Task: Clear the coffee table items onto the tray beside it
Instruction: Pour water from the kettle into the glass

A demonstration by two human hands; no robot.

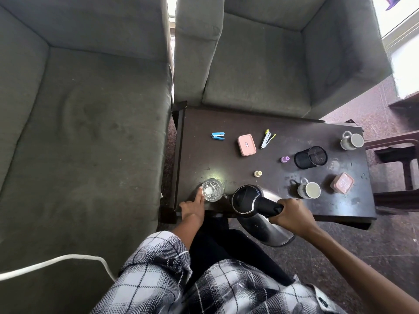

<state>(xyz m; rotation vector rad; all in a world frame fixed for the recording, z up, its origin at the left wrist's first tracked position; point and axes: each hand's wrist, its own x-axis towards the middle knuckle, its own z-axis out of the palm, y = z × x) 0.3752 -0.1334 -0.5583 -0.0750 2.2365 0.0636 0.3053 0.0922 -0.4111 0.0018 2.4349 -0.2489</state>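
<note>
Coffee table (pixel 226 159), dark wood, sits right in front of the grey sofa (pixel 260 71), and the action is at its near left corner. The right hand (pixel 292 214) is wrapped tight around the black handle of the steel electric kettle (pixel 247 200), arm reaching in from the lower right with the wrist bent. The kettle is tipped over, lid end toward the drinking glass (pixel 212 189), its round body hanging out past the table's near edge. The left hand (pixel 193 208) comes up from below on a checked sleeve (pixel 158 252), fingers straight and together, index finger laid against the glass's left side, thumb spread out to the left; it steadies, it doesn't grip. The glass stands on the table just beside the kettle's lid. Further back, all on the tabletop: a blue stapler (pixel 218 135), a pink lidded box (pixel 247 145), a white-and-yellow stapler-like tool (pixel 267 139). Mid-table, a cream bottle (pixel 258 173) and a purple bottle (pixel 285 159), well apart. To the right, a black mesh pen holder (pixel 310 157), a mug (pixel 309 190) near the kettle, a second mug (pixel 352 140) at the far corner, and a pink container (pixel 342 183). A white cable (pixel 56 261) lies across the left sofa seat
</note>
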